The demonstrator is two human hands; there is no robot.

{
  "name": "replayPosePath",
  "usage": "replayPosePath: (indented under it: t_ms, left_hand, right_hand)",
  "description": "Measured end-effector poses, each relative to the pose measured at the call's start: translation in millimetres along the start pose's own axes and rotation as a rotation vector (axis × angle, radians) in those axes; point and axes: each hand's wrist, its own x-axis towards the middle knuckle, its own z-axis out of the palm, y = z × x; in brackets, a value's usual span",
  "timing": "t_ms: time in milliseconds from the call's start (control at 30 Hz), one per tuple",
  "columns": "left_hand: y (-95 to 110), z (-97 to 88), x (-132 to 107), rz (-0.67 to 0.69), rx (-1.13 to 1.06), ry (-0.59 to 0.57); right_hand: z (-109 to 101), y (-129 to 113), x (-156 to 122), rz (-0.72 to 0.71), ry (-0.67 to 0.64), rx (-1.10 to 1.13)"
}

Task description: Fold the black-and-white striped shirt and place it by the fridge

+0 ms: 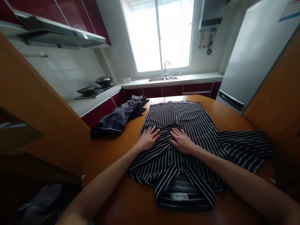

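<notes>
A black shirt with white stripes [194, 125] lies spread on the wooden table [105, 156], its collar toward me and a pale label inside the neck. One sleeve is folded across the shirt's front; the other sleeve [246, 147] stretches out to the right over the table. My left hand [148, 139] rests flat on the folded sleeve near the shirt's left edge, fingers spread. On the cuff end of that sleeve, near the middle of the shirt, my right hand [181, 140] lies with its fingers out. Neither hand grips the cloth.
A heap of dark and grey clothes [119, 115] sits at the table's left. Beyond are a stove with a lidded pan [103, 81], a counter with a sink [162, 79] under the window, and a tall fridge [255, 53] at right. Wooden panels flank the table.
</notes>
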Motion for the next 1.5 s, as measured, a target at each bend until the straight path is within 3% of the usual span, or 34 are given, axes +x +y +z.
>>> replayPosePath:
  t_ms: [233, 400, 567, 667, 800, 900, 967, 1100, 1167, 1333, 1500]
  left_hand:
    - [-1.2, 2.1, -0.4, 0.006, 0.032, 0.047]
    - [-0.3, 4.8, -0.6, 0.036, 0.05, 0.069]
    - [-0.6, 2.5, -3.1, 0.063, 0.096, 0.033]
    - [-0.3, 1.5, -3.7, 0.045, 0.093, 0.032]
    - [0.7, 3.6, -1.4, 0.006, 0.036, 0.046]
    - [2.4, 3.6, -0.1, -0.002, 0.001, 0.041]
    - [2.4, 0.7, -0.3, -0.02, -0.036, 0.058]
    - [-8.1, -9.4, -2.0, -0.1, -0.074, 0.189]
    - [-18.7, -13.1, -2.6, -0.15, -0.052, 0.2]
    - [-41.0, -11.7, -1.6, -0.23, -0.006, -0.011]
    - [-43.6, -7.5, -0.9, -0.287, -0.007, -0.023]
  right_hand:
    - [-12.2, -2.9, -1.7, 0.093, 0.038, 0.045]
    - [-15.5, -30.8, 13.2, -0.078, 0.008, 0.01]
    - [0.6, -49.9, 51.6, -0.156, -0.062, -0.022]
    - [7.8, -32.4, 67.9, -0.101, -0.122, -0.038]
    - [3.2, 11.0, 73.8, 0.011, -0.128, -0.048]
    - [-2.3, 36.2, 71.5, 0.071, -0.087, -0.017]
    - [-3.8, 45.6, 69.3, 0.081, 0.006, 0.041]
    - [-6.0, 54.7, 65.1, 0.18, 0.266, 0.13]
    - [-9.3, 57.2, 63.2, 0.243, 0.323, 0.12]
    - [-19.5, 55.7, 59.5, 0.404, 0.236, 0.095]
    - [-20.8, 47.5, 57.6, 0.428, 0.153, 0.039]
